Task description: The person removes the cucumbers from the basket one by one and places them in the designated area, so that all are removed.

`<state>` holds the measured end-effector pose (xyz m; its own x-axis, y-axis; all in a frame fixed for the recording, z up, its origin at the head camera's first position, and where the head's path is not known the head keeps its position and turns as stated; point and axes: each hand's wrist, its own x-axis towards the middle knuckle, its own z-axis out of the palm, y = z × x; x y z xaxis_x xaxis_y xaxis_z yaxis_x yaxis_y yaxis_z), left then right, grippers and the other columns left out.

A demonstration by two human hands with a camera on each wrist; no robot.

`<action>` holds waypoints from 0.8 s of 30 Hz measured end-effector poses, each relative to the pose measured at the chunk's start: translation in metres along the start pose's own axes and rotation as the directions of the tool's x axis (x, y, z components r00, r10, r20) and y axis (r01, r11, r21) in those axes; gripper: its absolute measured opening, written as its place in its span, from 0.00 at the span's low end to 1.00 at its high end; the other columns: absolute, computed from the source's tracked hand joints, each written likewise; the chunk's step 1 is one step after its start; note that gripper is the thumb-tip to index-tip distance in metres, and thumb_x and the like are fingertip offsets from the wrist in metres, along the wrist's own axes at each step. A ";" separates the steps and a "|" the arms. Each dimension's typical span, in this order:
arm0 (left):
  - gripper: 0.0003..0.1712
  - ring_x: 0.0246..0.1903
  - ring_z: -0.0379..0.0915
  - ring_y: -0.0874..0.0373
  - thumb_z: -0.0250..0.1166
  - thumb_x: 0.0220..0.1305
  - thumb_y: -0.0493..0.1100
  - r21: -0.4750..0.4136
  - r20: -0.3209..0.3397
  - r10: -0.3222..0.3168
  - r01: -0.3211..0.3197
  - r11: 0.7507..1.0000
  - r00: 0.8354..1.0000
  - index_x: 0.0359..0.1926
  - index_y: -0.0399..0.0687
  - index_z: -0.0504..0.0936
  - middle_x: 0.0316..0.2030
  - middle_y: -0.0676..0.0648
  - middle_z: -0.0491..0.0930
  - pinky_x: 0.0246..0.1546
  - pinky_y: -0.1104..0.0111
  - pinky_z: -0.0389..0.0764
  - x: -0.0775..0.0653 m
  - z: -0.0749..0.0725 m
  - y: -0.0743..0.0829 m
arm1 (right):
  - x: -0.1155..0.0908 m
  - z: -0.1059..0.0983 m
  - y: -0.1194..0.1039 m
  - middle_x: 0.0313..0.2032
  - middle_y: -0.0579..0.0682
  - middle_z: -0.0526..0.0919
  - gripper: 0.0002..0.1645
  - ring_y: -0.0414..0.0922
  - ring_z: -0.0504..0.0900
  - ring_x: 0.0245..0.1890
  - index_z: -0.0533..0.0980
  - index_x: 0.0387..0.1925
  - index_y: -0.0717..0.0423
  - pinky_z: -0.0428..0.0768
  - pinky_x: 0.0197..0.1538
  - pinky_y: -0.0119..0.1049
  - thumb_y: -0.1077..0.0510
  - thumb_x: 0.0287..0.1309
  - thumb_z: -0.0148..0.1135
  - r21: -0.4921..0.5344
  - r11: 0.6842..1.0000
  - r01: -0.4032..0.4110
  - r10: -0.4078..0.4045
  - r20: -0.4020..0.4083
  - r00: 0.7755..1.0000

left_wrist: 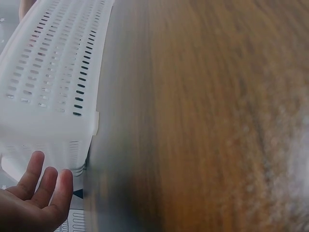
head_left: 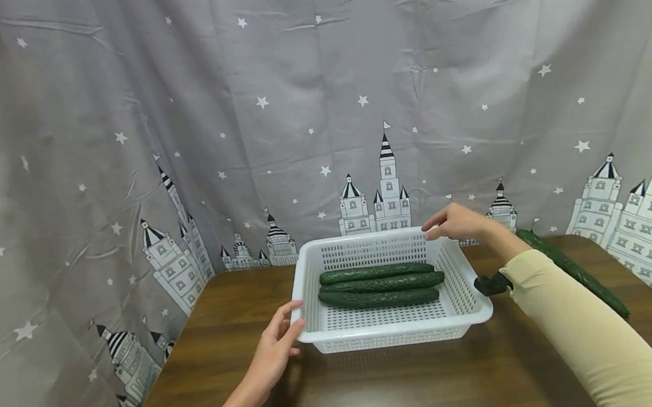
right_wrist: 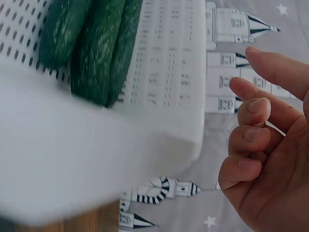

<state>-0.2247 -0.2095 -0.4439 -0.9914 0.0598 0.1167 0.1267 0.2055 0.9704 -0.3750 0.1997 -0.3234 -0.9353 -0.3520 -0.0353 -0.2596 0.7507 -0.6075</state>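
Observation:
A white perforated plastic basket (head_left: 388, 339) stands on the wooden table. Three dark green cucumbers (head_left: 379, 284) lie side by side inside it, also partly visible in the right wrist view. My left hand (head_left: 277, 341) is at the basket's front left corner, fingertips at the rim; the left wrist view shows three loosely bent fingers (left_wrist: 62, 193) beside the end wall, its thumb hidden. Over the back right corner is my right hand (head_left: 453, 222). In the right wrist view its fingers are loosely curled, just beyond the rim, with nothing between them.
Another cucumber (head_left: 578, 273) lies on the table at the right, behind the right forearm. A black wrist device (head_left: 492, 284) projects from the right sleeve beside the basket. Grey curtain (head_left: 297, 153) with castles and stars hangs along the table's back edge.

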 end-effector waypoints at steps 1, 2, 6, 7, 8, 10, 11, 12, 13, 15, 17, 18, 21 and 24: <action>0.23 0.40 0.76 0.55 0.60 0.74 0.46 0.000 -0.002 0.000 0.000 1.000 1.000 0.67 0.56 0.71 0.46 0.37 0.80 0.39 0.59 0.80 0.000 0.000 0.000 | 0.002 0.002 -0.002 0.18 0.44 0.73 0.25 0.37 0.60 0.16 0.80 0.58 0.59 0.67 0.26 0.33 0.51 0.64 0.66 0.020 1.000 -0.002 0.002 0.017 1.000; 0.23 0.40 0.76 0.55 0.60 0.74 0.46 0.000 -0.003 -0.002 0.002 1.000 1.000 0.67 0.56 0.71 0.46 0.38 0.80 0.39 0.59 0.80 0.000 0.000 0.000 | 0.004 0.003 -0.003 0.14 0.42 0.66 0.25 0.38 0.55 0.14 0.80 0.59 0.59 0.64 0.24 0.33 0.52 0.65 0.66 0.040 0.999 -0.005 0.004 0.035 0.999; 0.23 0.41 0.76 0.55 0.60 0.74 0.46 -0.004 -0.003 -0.008 0.008 1.000 1.000 0.67 0.56 0.71 0.47 0.37 0.80 0.38 0.59 0.80 0.000 0.000 0.000 | 0.010 0.012 -0.007 0.10 0.39 0.58 0.24 0.38 0.51 0.12 0.80 0.60 0.56 0.59 0.22 0.33 0.52 0.66 0.65 0.105 0.994 -0.012 0.004 0.085 0.996; 0.23 0.41 0.76 0.55 0.59 0.74 0.46 -0.005 -0.001 -0.009 0.009 1.000 1.000 0.67 0.56 0.71 0.47 0.37 0.80 0.39 0.59 0.80 0.000 0.000 0.000 | 0.011 0.014 -0.007 0.10 0.40 0.58 0.24 0.38 0.51 0.12 0.79 0.60 0.57 0.59 0.22 0.34 0.52 0.66 0.65 0.116 0.993 -0.008 -0.003 0.091 0.996; 0.23 0.41 0.76 0.55 0.59 0.74 0.47 -0.004 0.000 -0.009 0.009 1.000 1.000 0.67 0.56 0.71 0.47 0.37 0.80 0.39 0.59 0.80 0.000 0.000 0.000 | 0.013 0.016 -0.007 0.10 0.40 0.59 0.23 0.38 0.52 0.12 0.79 0.60 0.57 0.59 0.22 0.34 0.53 0.66 0.65 0.125 0.992 -0.009 -0.003 0.094 0.996; 0.23 0.41 0.76 0.55 0.59 0.74 0.47 -0.003 0.002 -0.008 0.008 1.000 1.000 0.67 0.56 0.71 0.47 0.37 0.80 0.39 0.59 0.80 0.000 0.000 0.000 | 0.016 0.020 -0.007 0.11 0.41 0.59 0.24 0.39 0.53 0.13 0.79 0.60 0.58 0.60 0.23 0.35 0.53 0.66 0.65 0.151 0.988 -0.014 -0.001 0.103 0.995; 0.23 0.41 0.76 0.55 0.59 0.74 0.47 -0.002 0.003 -0.007 0.007 1.000 1.000 0.67 0.56 0.71 0.47 0.37 0.80 0.39 0.59 0.80 0.000 0.000 0.000 | 0.017 0.023 -0.007 0.11 0.41 0.60 0.24 0.38 0.53 0.13 0.79 0.60 0.58 0.60 0.24 0.35 0.53 0.66 0.65 0.164 0.986 -0.019 0.001 0.109 0.994; 0.23 0.41 0.76 0.55 0.59 0.74 0.47 -0.001 0.003 -0.007 0.007 1.000 1.000 0.67 0.56 0.71 0.47 0.37 0.80 0.39 0.59 0.80 0.000 -0.001 0.001 | 0.019 0.025 -0.006 0.11 0.41 0.60 0.24 0.38 0.54 0.13 0.78 0.60 0.59 0.60 0.24 0.35 0.53 0.66 0.65 0.176 0.984 -0.022 0.001 0.115 0.993; 0.23 0.41 0.76 0.55 0.59 0.74 0.46 0.001 0.003 -0.004 0.004 1.000 1.000 0.67 0.55 0.71 0.47 0.36 0.80 0.38 0.58 0.80 0.000 -0.001 0.001 | 0.021 0.027 -0.005 0.12 0.41 0.61 0.24 0.38 0.55 0.13 0.78 0.61 0.60 0.60 0.24 0.35 0.54 0.66 0.65 0.189 0.982 -0.024 0.001 0.122 0.993; 0.23 0.41 0.76 0.55 0.59 0.74 0.46 0.001 0.003 -0.002 0.002 1.000 1.000 0.67 0.55 0.71 0.47 0.36 0.80 0.38 0.58 0.81 0.000 -0.001 0.001 | 0.024 0.032 -0.004 0.12 0.41 0.61 0.24 0.38 0.55 0.14 0.78 0.60 0.59 0.60 0.25 0.35 0.55 0.66 0.65 0.221 0.974 -0.042 0.012 0.133 0.991; 0.24 0.40 0.76 0.55 0.59 0.74 0.46 0.002 0.002 0.002 -0.002 1.000 1.000 0.68 0.54 0.71 0.47 0.36 0.80 0.38 0.58 0.81 0.000 -0.001 0.001 | 0.028 0.036 -0.003 0.12 0.41 0.62 0.22 0.38 0.55 0.14 0.79 0.59 0.59 0.60 0.25 0.35 0.56 0.66 0.65 0.242 0.969 -0.056 0.024 0.133 0.991; 0.24 0.40 0.76 0.55 0.59 0.74 0.47 0.004 0.002 0.003 -0.003 1.000 1.000 0.68 0.54 0.70 0.47 0.36 0.80 0.38 0.58 0.81 0.000 -0.001 0.000 | 0.030 0.038 -0.002 0.12 0.41 0.62 0.21 0.38 0.55 0.14 0.80 0.58 0.58 0.60 0.25 0.35 0.56 0.66 0.65 0.249 0.967 -0.058 0.027 0.129 0.991; 0.24 0.41 0.76 0.55 0.59 0.74 0.47 0.005 -0.001 0.001 -0.001 1.000 1.000 0.68 0.55 0.70 0.47 0.36 0.80 0.38 0.57 0.81 0.001 -0.001 0.000 | 0.035 0.045 -0.003 0.12 0.41 0.62 0.20 0.38 0.55 0.14 0.82 0.56 0.57 0.60 0.26 0.36 0.54 0.64 0.67 0.268 0.961 -0.069 0.038 0.116 0.992; 0.24 0.41 0.76 0.55 0.60 0.74 0.47 0.010 -0.001 0.003 -0.003 1.000 1.000 0.68 0.54 0.70 0.47 0.37 0.80 0.38 0.57 0.81 0.001 0.000 -0.001 | 0.041 0.051 -0.002 0.12 0.42 0.63 0.21 0.39 0.55 0.14 0.82 0.56 0.56 0.60 0.27 0.39 0.53 0.63 0.68 0.284 0.956 -0.077 0.045 0.118 0.992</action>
<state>-0.2255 -0.2101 -0.4444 -0.9910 0.0600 0.1199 0.1301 0.2146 0.9680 -0.4003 0.1554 -0.3642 -0.9113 -0.3810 -0.1561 -0.1075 0.5862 -0.8030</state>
